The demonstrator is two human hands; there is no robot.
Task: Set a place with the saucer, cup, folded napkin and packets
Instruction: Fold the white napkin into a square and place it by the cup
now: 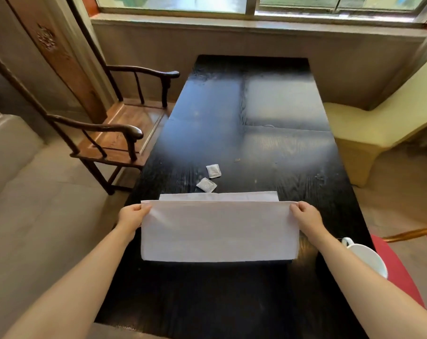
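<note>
A white napkin lies across the near half of the black table, its near part lifted and folded over toward the far edge. My left hand pinches the fold's left corner and my right hand pinches its right corner. Two small grey packets lie just beyond the napkin. A white cup stands at the table's right edge, partly behind my right forearm. No saucer shows.
A dark wooden armchair stands to the left of the table. A cream upholstered chair stands to the right, and a red seat is by the near right corner. A window sill runs along the far wall.
</note>
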